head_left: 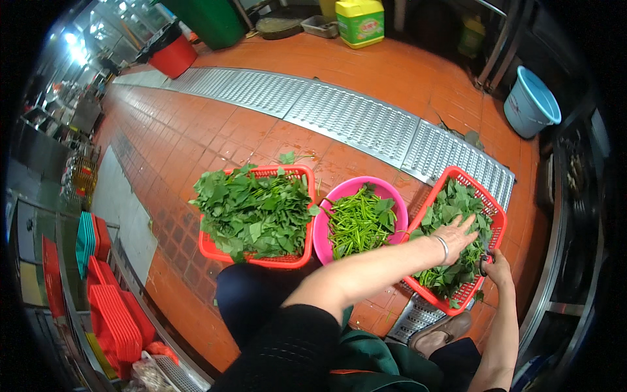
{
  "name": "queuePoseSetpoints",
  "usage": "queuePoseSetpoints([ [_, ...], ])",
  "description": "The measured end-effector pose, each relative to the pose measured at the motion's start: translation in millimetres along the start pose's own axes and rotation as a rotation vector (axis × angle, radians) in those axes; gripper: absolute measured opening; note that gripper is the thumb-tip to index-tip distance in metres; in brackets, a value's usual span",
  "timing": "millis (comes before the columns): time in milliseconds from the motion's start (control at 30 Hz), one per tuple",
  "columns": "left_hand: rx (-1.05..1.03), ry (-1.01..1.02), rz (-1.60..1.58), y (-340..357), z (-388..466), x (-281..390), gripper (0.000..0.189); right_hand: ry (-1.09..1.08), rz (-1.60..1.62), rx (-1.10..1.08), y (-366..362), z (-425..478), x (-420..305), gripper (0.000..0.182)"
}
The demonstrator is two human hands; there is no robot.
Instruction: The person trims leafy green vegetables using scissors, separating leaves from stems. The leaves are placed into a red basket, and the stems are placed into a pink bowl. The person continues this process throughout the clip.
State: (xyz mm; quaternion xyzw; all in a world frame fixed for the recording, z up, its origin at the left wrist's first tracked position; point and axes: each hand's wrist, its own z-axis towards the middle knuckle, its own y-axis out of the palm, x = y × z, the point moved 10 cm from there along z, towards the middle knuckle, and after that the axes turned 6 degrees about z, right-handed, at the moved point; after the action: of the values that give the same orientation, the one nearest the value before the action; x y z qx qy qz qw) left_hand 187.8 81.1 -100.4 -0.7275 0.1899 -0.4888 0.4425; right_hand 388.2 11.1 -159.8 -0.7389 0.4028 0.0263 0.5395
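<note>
My left hand [456,239], with a silver bangle at the wrist, rests on leafy greens [453,201] in the right-hand red plastic basket [498,223]. Its fingers are spread over the leaves, and I see nothing gripped in them. At that basket's right rim my right hand [499,268] is closed around the handles of scissors [485,263], whose blades point into the greens. Cut green stems [360,223] with a few leaves fill a pink plastic basin [321,240] beside it. Farther left, another red basket [210,250] is heaped with leafy greens [254,210].
Perforated metal drain covers [352,120] cross the orange tiled floor [235,132]. A light blue bucket [526,108] stands at right, a yellow-green jug [360,24] at the back. Stacked red baskets [115,313] are at lower left. My shoe [443,330] is beside the right-hand basket.
</note>
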Motion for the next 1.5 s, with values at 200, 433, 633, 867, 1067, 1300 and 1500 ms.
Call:
queuePoseSetpoints([
  [200, -0.182, 0.103, 0.05, -89, -163, -75, 0.044, -0.089, -0.115, 0.174, -56, -85, -56, 0.039],
  [433, 0.641, -0.812, -0.612, -162, -395, -317, 0.019, -0.053, 0.099, 0.249, -80, -175, -99, 0.029],
  [633, 0.697, -0.907, -0.483, -141, -407, -394, 0.017, 0.052, 0.252, 0.307, -64, -186, -73, 0.027],
  [867, 0.189, -0.96, 0.276, -89, -364, -445, 0.018, 0.076, 0.378, 0.294, -47, -154, -53, 0.032],
  [1067, -0.273, -1.225, 0.094, -27, -388, -480, 0.066, 0.113, 0.237, 0.239, -33, -137, -48, 0.031],
  [1300, -0.272, -1.414, -0.088, 38, -476, -535, 0.058, 0.075, 0.288, 0.108, -2, -105, -74, 0.033],
  [1500, -0.116, -1.54, -0.05, -26, -409, -455, 0.053, 0.099, 0.265, 0.161, -11, -125, -76, 0.035],
])
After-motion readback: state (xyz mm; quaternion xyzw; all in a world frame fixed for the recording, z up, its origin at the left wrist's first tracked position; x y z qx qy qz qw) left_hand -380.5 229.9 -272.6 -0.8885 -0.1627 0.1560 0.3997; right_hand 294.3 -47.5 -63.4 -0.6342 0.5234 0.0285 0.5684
